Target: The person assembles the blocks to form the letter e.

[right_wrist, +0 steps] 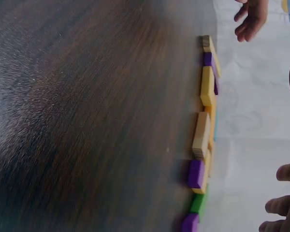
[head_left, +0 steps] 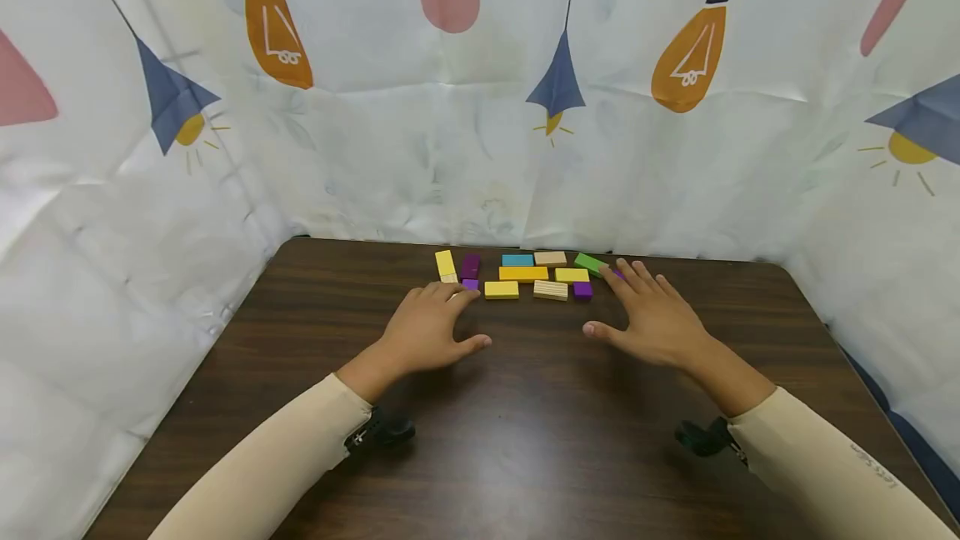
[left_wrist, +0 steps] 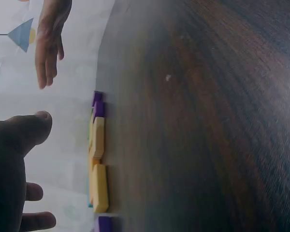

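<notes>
Several small wooden blocks lie grouped near the far edge of a dark table: an orange block (head_left: 523, 273), a blue block (head_left: 517, 260), a green block (head_left: 590, 264), a plain wood block (head_left: 551, 290), a yellow block (head_left: 501, 290) and purple ones. The left hand (head_left: 427, 327) hovers at the near left of the group, thumb apart, holding nothing. On the other side, the right hand (head_left: 652, 315) has spread fingers and holds nothing; its fingertips partly cover a purple block at the right end. In the left wrist view, the blocks' row (left_wrist: 100, 188) stands beyond the left thumb.
The dark wood table (head_left: 502, 448) has rounded far corners. Behind it hangs a white cloth (head_left: 390, 157) printed with bulbs and lamps, also along both sides. Each wrist carries a strapped dark device, such as the left wrist camera (head_left: 393, 430).
</notes>
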`<state>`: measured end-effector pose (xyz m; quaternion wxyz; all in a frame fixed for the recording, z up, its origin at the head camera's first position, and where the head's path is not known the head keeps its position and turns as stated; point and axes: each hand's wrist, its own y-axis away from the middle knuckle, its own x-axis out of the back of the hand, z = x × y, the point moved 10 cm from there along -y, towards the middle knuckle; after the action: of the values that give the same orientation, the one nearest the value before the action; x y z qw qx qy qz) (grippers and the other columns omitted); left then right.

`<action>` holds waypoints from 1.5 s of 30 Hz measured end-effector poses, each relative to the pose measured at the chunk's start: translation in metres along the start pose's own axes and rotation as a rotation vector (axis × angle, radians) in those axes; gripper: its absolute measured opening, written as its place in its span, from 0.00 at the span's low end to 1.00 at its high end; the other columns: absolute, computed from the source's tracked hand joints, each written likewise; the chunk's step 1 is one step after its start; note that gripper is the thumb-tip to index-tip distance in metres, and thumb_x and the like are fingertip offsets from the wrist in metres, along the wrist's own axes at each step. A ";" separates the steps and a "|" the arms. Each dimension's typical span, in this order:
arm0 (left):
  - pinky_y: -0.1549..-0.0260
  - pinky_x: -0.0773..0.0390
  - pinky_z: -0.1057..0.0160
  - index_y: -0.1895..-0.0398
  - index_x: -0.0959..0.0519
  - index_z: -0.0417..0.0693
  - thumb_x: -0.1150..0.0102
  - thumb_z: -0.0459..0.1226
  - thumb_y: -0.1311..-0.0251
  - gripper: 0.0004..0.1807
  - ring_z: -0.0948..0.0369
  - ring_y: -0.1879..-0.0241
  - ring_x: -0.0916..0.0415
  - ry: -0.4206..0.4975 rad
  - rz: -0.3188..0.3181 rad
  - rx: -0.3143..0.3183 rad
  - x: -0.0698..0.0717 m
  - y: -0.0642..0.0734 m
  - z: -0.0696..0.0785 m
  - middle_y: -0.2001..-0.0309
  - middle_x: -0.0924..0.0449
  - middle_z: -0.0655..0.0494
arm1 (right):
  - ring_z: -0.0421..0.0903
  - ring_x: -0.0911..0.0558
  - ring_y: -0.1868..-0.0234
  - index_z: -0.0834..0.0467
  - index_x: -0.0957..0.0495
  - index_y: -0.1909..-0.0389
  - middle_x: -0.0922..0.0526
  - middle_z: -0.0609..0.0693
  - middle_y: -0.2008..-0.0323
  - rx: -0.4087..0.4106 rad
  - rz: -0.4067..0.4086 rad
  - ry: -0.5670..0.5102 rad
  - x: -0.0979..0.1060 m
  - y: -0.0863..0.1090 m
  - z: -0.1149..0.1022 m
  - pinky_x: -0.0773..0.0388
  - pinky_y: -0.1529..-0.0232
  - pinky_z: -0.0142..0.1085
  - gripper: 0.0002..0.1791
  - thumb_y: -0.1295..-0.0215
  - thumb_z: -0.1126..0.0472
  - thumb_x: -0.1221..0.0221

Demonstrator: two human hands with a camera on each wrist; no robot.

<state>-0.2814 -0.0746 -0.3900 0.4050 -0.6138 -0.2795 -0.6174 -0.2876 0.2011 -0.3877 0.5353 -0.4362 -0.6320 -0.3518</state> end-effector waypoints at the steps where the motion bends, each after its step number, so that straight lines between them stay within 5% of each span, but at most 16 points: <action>1: 0.38 0.31 0.42 0.28 0.27 0.52 0.44 0.70 0.38 0.44 0.47 0.34 0.31 -0.001 -0.004 -0.001 -0.003 -0.001 0.000 0.35 0.25 0.48 | 0.65 0.54 0.21 0.56 0.50 0.18 0.53 0.62 0.20 -0.003 0.003 -0.009 -0.002 -0.003 0.000 0.57 0.27 0.64 0.58 0.37 0.19 0.53; 13: 0.41 0.27 0.45 0.30 0.25 0.55 0.41 0.65 0.37 0.38 0.51 0.35 0.29 0.030 -0.050 0.005 -0.027 0.000 0.005 0.35 0.25 0.52 | 0.62 0.40 0.25 0.59 0.39 0.22 0.36 0.61 0.25 -0.021 0.050 -0.055 -0.016 -0.041 0.000 0.36 0.35 0.66 0.58 0.40 0.18 0.50; 32: 0.42 0.27 0.46 0.31 0.24 0.57 0.37 0.62 0.38 0.36 0.51 0.36 0.29 0.062 -0.057 0.009 -0.031 -0.001 0.008 0.35 0.25 0.53 | 0.60 0.33 0.30 0.56 0.28 0.29 0.26 0.57 0.31 0.045 0.083 -0.097 -0.035 -0.085 -0.006 0.40 0.30 0.60 0.41 0.30 0.31 0.45; 45: 0.43 0.25 0.46 0.32 0.23 0.55 0.36 0.62 0.38 0.36 0.52 0.38 0.27 0.057 -0.058 0.005 -0.033 0.000 0.007 0.36 0.24 0.53 | 0.60 0.30 0.32 0.57 0.27 0.29 0.24 0.56 0.34 0.062 0.027 -0.087 -0.048 -0.110 -0.018 0.37 0.31 0.58 0.36 0.26 0.36 0.46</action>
<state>-0.2799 -0.0633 -0.4215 0.3963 -0.5866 -0.2869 -0.6453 -0.3812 0.1357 -0.4291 0.5251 -0.4427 -0.6595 -0.3055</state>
